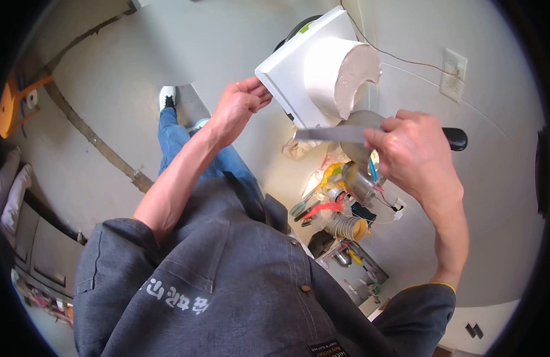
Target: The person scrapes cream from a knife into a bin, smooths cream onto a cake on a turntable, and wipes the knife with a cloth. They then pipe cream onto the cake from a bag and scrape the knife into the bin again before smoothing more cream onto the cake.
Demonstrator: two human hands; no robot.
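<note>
Pale countertop (300,171), cluttered. White square platform (288,89) at far end; contact underneath hidden. Crumpled wrapping (297,149) near it. Closer in: clear container (357,180), red plastic piece (324,209), teal-handled tool (298,208), ribbed stack (344,227) with yellowish end. Other small items too jumbled to identify.

A dark grey top (257,268) bears white lettering (199,304), with blue jeans (173,141) and white shoes (167,95).

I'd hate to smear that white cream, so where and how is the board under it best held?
Probably by the corner beside the left hand, coming from that side with fingers underneath. The white board is flat and juts out past the round cream-covered block there, leaving bare rim to grip.
</note>
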